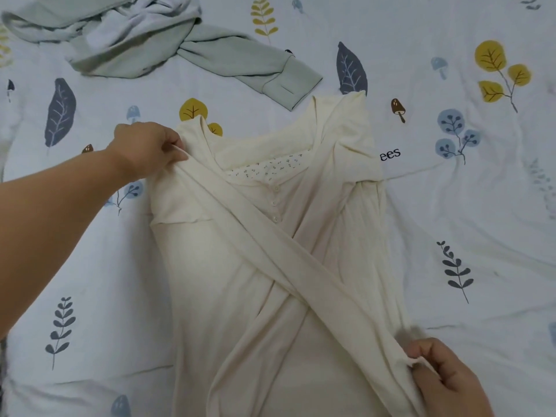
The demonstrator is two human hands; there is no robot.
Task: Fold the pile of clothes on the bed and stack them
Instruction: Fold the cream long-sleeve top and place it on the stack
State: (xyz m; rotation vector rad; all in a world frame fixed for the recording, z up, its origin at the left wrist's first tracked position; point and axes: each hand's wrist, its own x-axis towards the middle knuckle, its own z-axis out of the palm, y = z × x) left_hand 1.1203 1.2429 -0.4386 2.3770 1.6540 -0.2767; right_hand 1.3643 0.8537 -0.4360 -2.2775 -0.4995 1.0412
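Observation:
A cream long-sleeved top [240, 266] with small buttons and a floral inner panel lies face up in the middle of the bed, collar away from me. Both sleeves are folded across its front and cross near the lower middle. My left hand [150, 150] pinches the top's left shoulder where one sleeve begins. My right hand [445, 377] pinches the far end of that same sleeve at the lower right, holding it stretched diagonally over the body.
A crumpled pale green garment [126, 40] lies at the upper left, one cuffed sleeve [270, 73] reaching toward the cream top's collar. The bed sheet [466, 236] is white with printed leaves and mushrooms, and shows on both sides of the top.

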